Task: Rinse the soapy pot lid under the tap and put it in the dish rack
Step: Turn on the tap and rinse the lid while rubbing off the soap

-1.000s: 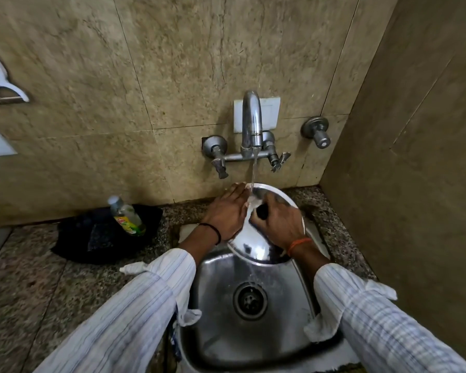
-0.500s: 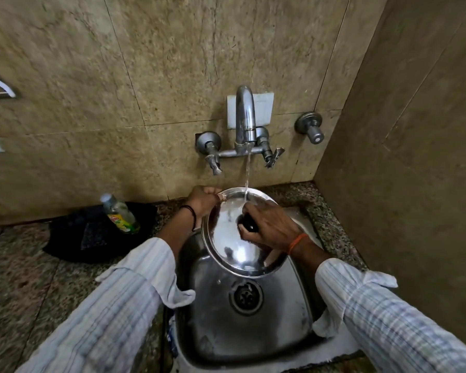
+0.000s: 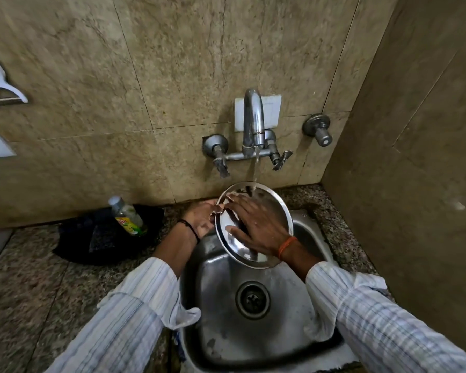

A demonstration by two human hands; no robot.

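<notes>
A round steel pot lid (image 3: 273, 208) is held tilted over the steel sink (image 3: 226, 332), right under the tap (image 3: 253, 122). A thin stream of water (image 3: 255, 170) falls on the lid's far edge. My left hand (image 3: 203, 216) grips the lid's left rim with thumb and fingers. My right hand (image 3: 256, 227) lies flat on the lid's face with fingers spread and straight, covering the black knob. No dish rack is in view.
A green dish-soap bottle (image 3: 128, 216) stands on a black cloth (image 3: 76, 243) left of the sink on the granite counter (image 3: 24, 292). Tiled walls close the back and right side. A second valve (image 3: 319, 130) sticks out right of the tap.
My right hand has let go of the black knob and now lies flat across the lid's face. The lid has shifted a little to the right under the stream.
</notes>
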